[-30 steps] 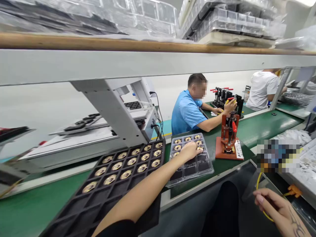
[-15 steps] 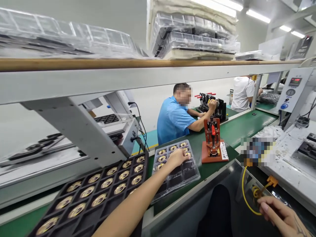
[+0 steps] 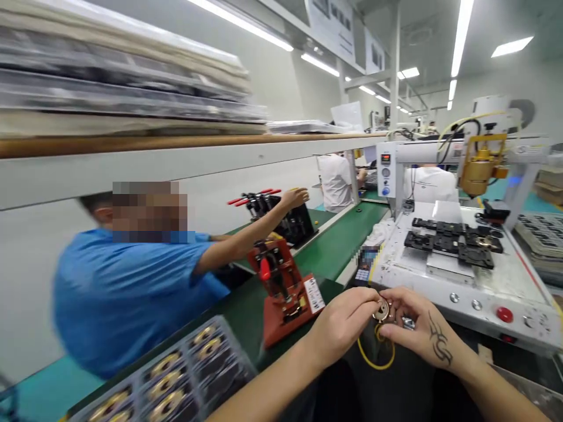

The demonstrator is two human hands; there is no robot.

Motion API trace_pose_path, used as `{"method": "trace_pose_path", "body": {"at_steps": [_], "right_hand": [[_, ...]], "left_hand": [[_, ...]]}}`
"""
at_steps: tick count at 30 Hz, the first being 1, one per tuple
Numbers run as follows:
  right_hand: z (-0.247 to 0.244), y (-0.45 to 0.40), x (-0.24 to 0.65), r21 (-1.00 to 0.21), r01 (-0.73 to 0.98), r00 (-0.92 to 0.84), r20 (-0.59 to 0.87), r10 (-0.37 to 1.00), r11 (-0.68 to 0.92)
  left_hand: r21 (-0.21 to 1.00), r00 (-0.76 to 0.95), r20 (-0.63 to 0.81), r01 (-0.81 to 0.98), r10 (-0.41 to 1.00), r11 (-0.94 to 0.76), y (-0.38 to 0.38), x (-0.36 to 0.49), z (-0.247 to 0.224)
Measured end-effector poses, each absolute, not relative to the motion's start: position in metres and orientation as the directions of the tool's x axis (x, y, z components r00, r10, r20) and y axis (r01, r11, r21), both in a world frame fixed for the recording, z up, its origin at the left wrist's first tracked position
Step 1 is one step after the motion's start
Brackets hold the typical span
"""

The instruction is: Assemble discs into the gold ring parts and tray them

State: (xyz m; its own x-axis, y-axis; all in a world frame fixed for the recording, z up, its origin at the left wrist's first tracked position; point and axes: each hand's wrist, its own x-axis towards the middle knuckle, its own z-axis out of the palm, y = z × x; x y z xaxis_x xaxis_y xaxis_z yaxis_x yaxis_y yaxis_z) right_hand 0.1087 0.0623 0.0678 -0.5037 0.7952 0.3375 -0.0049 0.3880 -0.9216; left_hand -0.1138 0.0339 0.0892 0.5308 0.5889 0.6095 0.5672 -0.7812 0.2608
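Observation:
A small round gold ring-shaped part (image 3: 380,310) is pinched in front of me by the fingertips of my left hand (image 3: 345,322). Facing it, my right hand (image 3: 420,322) has its thumb and fingers closed about the ring's other side. A shiny metal piece (image 3: 408,323) shows against the right fingers; its kind cannot be made out. Beneath the hands hangs a loop of yellow cord (image 3: 376,366). At lower left, a clear compartment tray (image 3: 237,351) carries several similar gold rings.
A red toggle-clamp fixture (image 3: 284,293) stands on the green bench (image 3: 329,246). Across it sits a co-worker in a blue shirt (image 3: 132,293), an arm stretched toward black fixtures. At right is a white machine (image 3: 396,278) with black jigs (image 3: 453,237). A shelf (image 3: 197,155) runs overhead.
The view has swung right. My left hand has come from the clear tray to meet my right hand, with a gold ring now between them. The co-worker appears nearer, arm reaching out.

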Motion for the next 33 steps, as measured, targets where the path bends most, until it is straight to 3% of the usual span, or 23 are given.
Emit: {"method": "trace_pose_path", "body": {"at_steps": [5, 8, 11, 14, 17, 21, 25, 29, 33], "right_hand": [[0.069, 0.066, 0.152, -0.893, 0.129, -0.397, 0.352, 0.848, 0.431], [0.063, 0.071, 0.187, -0.893, 0.188, -0.319, 0.339, 0.885, 0.410], [0.064, 0.075, 0.235, -0.858, 0.305, -0.108, 0.400, 0.910, 0.413], [0.073, 0.073, 0.285, -0.788, 0.476, 0.097, 0.488, 0.867, 0.390], [0.082, 0.064, 0.317, -0.702, 0.602, 0.150, 0.568, 0.809, 0.381], [0.081, 0.044, 0.340, -0.656, 0.642, 0.155, 0.617, 0.771, 0.396], [0.068, 0.028, 0.371, -0.700, 0.636, 0.213, 0.562, 0.799, 0.324], [0.065, 0.041, 0.394, -0.738, 0.618, 0.262, 0.518, 0.814, 0.271], [0.063, 0.090, 0.392, -0.754, 0.568, 0.204, 0.519, 0.830, 0.331]], "left_hand": [[0.244, 0.635, 0.596, 0.440, 0.491, -0.864, 0.067, -0.068, 0.087], [0.317, 0.667, 0.579, 0.346, 0.469, -0.883, 0.088, -0.035, 0.090], [0.399, 0.667, 0.569, 0.287, 0.481, -0.871, 0.124, 0.005, 0.103], [0.392, 0.686, 0.485, 0.384, 0.542, -0.836, 0.176, 0.058, 0.125], [0.304, 0.698, 0.275, 0.590, 0.661, -0.748, 0.235, 0.118, 0.146], [0.239, 0.706, 0.044, 0.679, 0.707, -0.694, 0.299, 0.176, 0.155], [0.173, 0.679, -0.148, 0.734, 0.719, -0.657, 0.330, 0.195, 0.153], [0.143, 0.667, -0.217, 0.744, 0.713, -0.653, 0.335, 0.206, 0.155], [0.187, 0.670, -0.159, 0.741, 0.725, -0.645, 0.324, 0.210, 0.159]]}}
